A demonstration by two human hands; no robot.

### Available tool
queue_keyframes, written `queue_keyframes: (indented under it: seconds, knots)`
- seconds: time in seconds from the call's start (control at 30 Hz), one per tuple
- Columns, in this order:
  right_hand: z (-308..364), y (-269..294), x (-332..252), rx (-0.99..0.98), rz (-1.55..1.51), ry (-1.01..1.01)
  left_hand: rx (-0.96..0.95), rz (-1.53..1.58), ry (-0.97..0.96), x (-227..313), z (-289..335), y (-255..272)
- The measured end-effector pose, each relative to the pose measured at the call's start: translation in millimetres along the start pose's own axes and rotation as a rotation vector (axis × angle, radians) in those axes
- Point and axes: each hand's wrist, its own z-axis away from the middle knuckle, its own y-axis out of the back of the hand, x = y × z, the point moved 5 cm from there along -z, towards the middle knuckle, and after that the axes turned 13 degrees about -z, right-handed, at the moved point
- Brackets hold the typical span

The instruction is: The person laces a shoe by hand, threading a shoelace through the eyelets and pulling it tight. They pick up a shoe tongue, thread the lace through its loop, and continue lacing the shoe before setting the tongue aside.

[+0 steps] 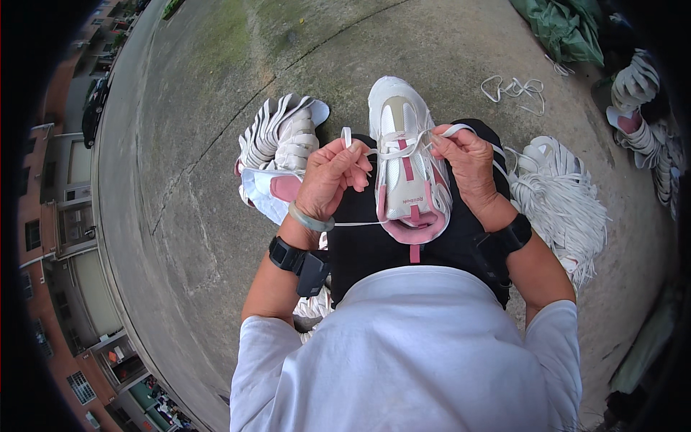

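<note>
The left hand (332, 174) is pinching white shoelace (407, 150) in its grip; the right hand (469, 164) is pinching another stretch. Between them, a white-and-pink running shoe (399, 196) is resting on the black-covered lap (353, 248), toe pointing outward.

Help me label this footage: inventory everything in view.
Shoe: one, white and pink, on lap
Laces: uncounted, white, on shoe
Shoe-part stacks: several, white and pink, ground left and right
Loose laces: uncounted, white, upper right ground
Sack: one, green, upper right
Car: one, black, upper left
Buildings: several, brown, left edge
Pavement: one, grey, surrounding
Bracelet: one, pale green, left wrist
Wrist devices: two, black, wrists
Shirt: one, white, bottom
Trousers: one pair, black, lap
Left hand: one, bare, gripping lace
Right hand: one, bare, gripping lace
</note>
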Motion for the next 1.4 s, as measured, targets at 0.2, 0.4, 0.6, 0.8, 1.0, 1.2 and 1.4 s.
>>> queue_keyframes:
  seconds: [0.2, 0.4, 0.6, 0.8, 1.0, 1.2, 1.4]
  knots:
    - [2, -3, -1, -0.005, 0.162, 0.108, 0.062, 0.089, 0.095, -2, 15, -7]
    - [0, -4, -1, 0.011, 0.203, 0.122, 0.11, -0.183, 0.043, -12, 18, 4]
    - [-1, -2, 1, 0.03, 0.209, 0.115, 0.094, -0.098, 0.08, -18, 22, 1]
    - [6, -22, -19, -0.217, 0.711, 0.62, 0.118, 0.042, 0.06, -24, 23, -5]
    - [8, -15, -23, -0.125, 0.9, 0.331, 0.149, 0.076, -0.013, -20, 17, -12]
    - [33, -51, -44, -0.504, 1.085, 0.735, 0.252, 0.027, -0.187, -17, 6, -16]
    - [27, -65, -39, -0.606, 1.274, 0.705, 0.327, -0.003, -0.245, -19, -3, -20]
